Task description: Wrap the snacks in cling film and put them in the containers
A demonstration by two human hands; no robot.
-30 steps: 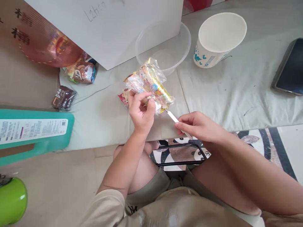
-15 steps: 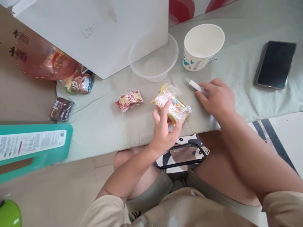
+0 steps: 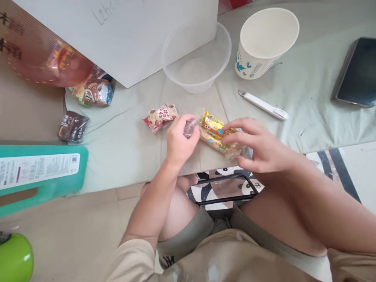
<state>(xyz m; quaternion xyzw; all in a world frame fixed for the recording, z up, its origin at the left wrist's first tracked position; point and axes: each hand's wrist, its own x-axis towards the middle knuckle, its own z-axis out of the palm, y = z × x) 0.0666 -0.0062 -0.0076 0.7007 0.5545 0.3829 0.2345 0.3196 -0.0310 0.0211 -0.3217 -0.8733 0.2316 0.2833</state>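
Observation:
Two yellow snack packets lie side by side on the cloth, with clear plastic about their ends. My left hand is closed, pinching crumpled clear plastic wrapper at the packets' left end. Over their right end my right hand is open, its fingers apart and the fingertips at the packets. Whether it grips them is hard to see. Behind it a white utility knife lies loose on the cloth. Just left of my left hand are red and cream wrapped sweets.
A clear plastic bowl stands against a white box. A paper cup is to its right, and a phone lies at far right. Brown wrapped snacks and a green container are at left.
My right hand has let go of the utility knife and moved left to the snack packets. My left hand has shifted left with the clear wrapper, and the yellow packets show more plainly.

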